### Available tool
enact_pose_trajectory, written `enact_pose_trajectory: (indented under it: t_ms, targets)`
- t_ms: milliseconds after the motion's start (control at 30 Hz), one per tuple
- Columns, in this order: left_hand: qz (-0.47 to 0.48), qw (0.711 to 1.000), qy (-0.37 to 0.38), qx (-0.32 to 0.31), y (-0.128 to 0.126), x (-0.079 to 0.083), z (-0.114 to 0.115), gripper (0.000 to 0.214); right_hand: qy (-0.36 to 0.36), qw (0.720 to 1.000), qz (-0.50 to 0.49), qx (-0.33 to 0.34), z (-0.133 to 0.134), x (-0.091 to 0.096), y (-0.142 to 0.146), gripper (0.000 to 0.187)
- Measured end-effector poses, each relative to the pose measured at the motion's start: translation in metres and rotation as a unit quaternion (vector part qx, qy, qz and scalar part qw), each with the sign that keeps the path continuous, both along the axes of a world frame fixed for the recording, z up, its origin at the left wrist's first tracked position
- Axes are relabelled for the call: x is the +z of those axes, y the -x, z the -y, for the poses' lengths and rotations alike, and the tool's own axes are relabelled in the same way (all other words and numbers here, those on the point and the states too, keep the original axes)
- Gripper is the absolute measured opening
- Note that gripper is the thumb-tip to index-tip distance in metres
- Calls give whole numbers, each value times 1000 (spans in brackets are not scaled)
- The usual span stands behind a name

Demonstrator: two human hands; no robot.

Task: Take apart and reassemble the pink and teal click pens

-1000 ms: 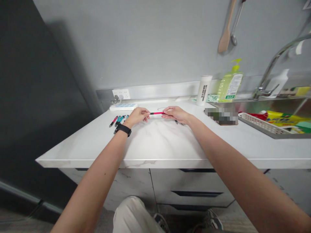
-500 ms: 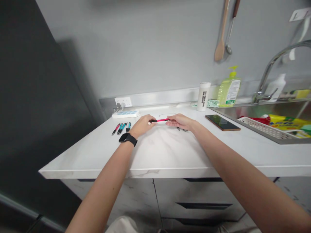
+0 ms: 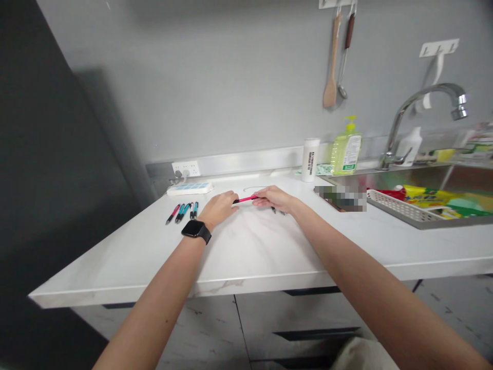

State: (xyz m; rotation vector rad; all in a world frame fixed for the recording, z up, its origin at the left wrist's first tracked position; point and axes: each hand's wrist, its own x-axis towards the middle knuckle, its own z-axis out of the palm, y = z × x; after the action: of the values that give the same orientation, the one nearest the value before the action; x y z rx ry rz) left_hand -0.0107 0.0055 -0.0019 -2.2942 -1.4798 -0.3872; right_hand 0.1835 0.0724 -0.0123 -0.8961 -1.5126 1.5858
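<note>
A pink pen (image 3: 246, 199) with black ends is held level above the white counter (image 3: 246, 246), between both hands. My left hand (image 3: 219, 208), with a black watch on its wrist, pinches the pen's left end. The fingers of my right hand (image 3: 274, 197) close on its right end. Left of my left hand lie several pens: a pink pen (image 3: 173, 214) and some teal pens (image 3: 183, 212). Under my right hand, small dark pen parts (image 3: 274, 210) lie on the counter, partly hidden.
A white power strip (image 3: 190, 188) lies at the back left. Toward the right stand a white canister (image 3: 310, 160) and a green soap bottle (image 3: 346, 149). A blurred-out flat device (image 3: 341, 199) lies before the sink (image 3: 389, 180) with its faucet (image 3: 404, 110).
The view has shifted to the right, so more of the sink and faucet shows. The pen now tilts slightly, its right end higher. Both hands keep hold of it.
</note>
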Motion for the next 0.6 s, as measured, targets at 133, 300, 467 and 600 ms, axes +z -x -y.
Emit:
enact_pose_trajectory:
  t_ms: [133,300,467,600]
  targets:
    - [-3,1000,-18,18,1,2,-1,22,-14,1000,-14,6,-1,1,0,11]
    - [81,995,65,3,4,1,-3,25,-111,993,-13,30,-3,-1,1,12]
    - [254,955,141,-55,6,-5,-13,25,-104,994,-37,13,-3,1,0,11]
    - [372,909,178,-67,6,-10,-23,33,-86,994,-65,-7,-2,3,0,20]
